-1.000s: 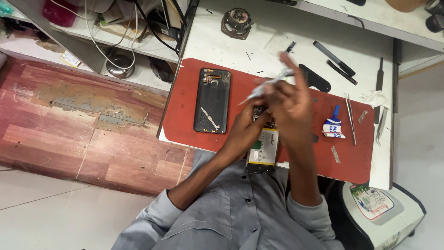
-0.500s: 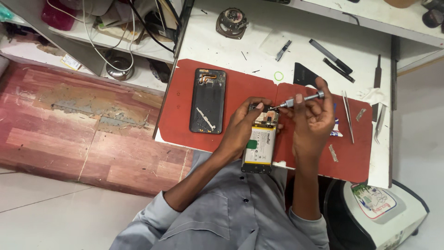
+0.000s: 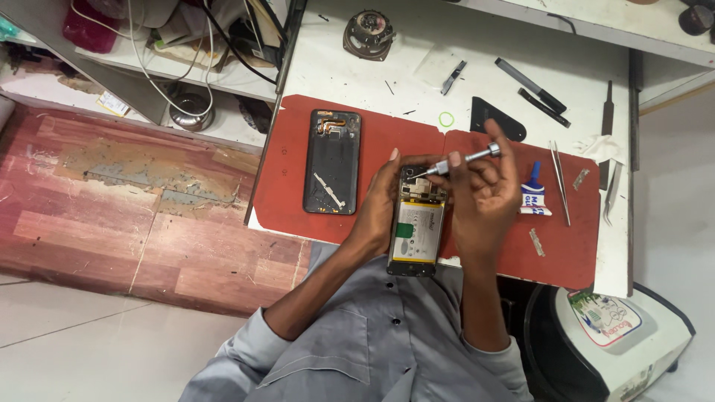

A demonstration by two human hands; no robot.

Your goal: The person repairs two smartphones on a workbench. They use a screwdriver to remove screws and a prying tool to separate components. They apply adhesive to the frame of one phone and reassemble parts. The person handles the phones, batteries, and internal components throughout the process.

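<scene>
Gripping the opened phone along its left edge, your left hand steadies it over the near edge of the red work mat. Your right hand is closed around a small silver screwdriver, its tip touching the phone's upper end. The removed back cover lies to the left on the mat; a blue-capped glue tube and tweezers lie just right.
</scene>
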